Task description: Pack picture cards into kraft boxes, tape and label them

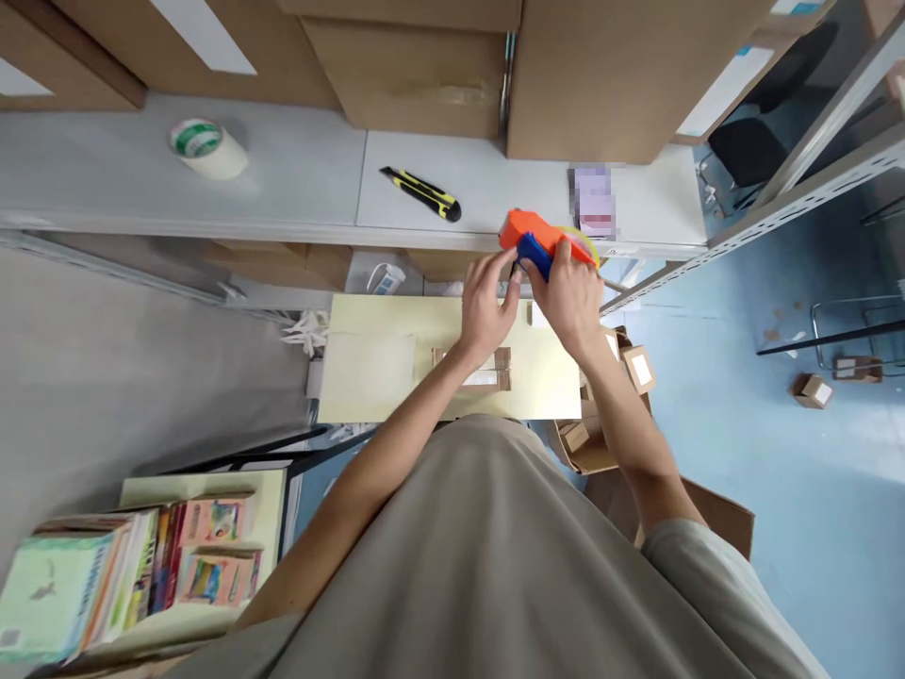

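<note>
My right hand (pixel 571 294) grips an orange and blue tape dispenser (pixel 532 231) with a yellow-edged roll, raised near the front edge of the grey shelf. My left hand (pixel 487 304) has its thumb and index finger pinched at the blue front end of the dispenser; whether tape is between them is too small to tell. Below my hands, a small brown cardboard package (pixel 502 370) lies on the pale yellow table (pixel 368 372), partly covered by my left forearm. A black and yellow box cutter (pixel 422 193) rests on the shelf, left of the dispenser.
A tape roll (pixel 208 149) stands on the shelf (pixel 304 156), and large cartons (pixel 417 80) line its back. A purple packet (pixel 595 200) lies at the right. Books (pixel 91 575) fill a side table at lower left. Open boxes (pixel 594 453) stand beside my right arm.
</note>
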`<state>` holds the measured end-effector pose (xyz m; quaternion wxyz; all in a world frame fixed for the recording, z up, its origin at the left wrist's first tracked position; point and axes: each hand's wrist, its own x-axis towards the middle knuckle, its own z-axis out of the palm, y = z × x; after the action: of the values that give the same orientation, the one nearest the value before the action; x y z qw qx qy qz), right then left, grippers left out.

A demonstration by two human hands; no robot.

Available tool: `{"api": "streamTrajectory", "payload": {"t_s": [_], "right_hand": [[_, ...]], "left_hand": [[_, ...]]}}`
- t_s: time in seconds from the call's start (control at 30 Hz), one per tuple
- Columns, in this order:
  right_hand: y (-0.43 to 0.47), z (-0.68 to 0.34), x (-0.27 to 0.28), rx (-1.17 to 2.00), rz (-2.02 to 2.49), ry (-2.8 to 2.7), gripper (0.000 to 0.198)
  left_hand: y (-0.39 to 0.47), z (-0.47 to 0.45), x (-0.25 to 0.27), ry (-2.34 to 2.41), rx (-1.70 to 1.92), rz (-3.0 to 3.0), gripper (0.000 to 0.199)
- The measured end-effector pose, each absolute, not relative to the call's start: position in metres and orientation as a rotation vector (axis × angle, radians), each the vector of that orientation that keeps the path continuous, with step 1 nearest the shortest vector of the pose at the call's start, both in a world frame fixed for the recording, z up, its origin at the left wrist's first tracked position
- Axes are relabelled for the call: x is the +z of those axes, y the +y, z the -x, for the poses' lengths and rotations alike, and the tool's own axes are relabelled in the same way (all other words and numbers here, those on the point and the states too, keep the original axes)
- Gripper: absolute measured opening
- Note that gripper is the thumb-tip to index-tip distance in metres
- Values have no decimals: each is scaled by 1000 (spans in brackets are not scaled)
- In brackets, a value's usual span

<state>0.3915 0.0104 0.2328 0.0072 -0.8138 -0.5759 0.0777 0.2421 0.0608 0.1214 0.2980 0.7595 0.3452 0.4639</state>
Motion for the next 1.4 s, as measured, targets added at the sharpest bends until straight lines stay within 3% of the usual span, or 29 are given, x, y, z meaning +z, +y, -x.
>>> {"api": "streamTrajectory", "payload": {"t_s": [0.2,0.4,0.57,0.7,0.73,0.93,1.03,1.13,1.2,1.3,1.4], "right_hand": [[105,-398,218,-139,2269,-1979,84],[154,-401,187,-87,2289,-1982,81],[140,-401,198,-37,2344,-1889,74],[65,-384,176,-94,2209,-1740,79],[38,-377,161,-45,2190,-1667,78],[-104,-326,32,924,2336,-1461,80],[-120,-312,-17,937,2347,-1311,89],[-116,-310,-41,859,2382,-1227,96],[-115,-314,-50,887,2367,-1170,90],[-121,-322,-57,942,2248,-1127,80],[-132,-330,-61,979,2122,-1083,82]], "left_hand": [[128,-253,129,844,1280,-2062,62],[120,-231,115,886,1227,-2035,63],[92,-190,77,1053,1138,-1963,62],[48,-127,19,1355,1000,-1755,57],[33,-111,6,1457,937,-1665,54],[-39,-75,-24,1729,272,-1364,22],[-48,-91,-17,1733,93,-1449,20],[-45,-107,-15,1821,31,-1485,40],[-43,-112,-18,1864,16,-1498,46],[-41,-105,-26,1880,99,-1503,37],[-38,-91,-36,1785,266,-1464,44]]}}
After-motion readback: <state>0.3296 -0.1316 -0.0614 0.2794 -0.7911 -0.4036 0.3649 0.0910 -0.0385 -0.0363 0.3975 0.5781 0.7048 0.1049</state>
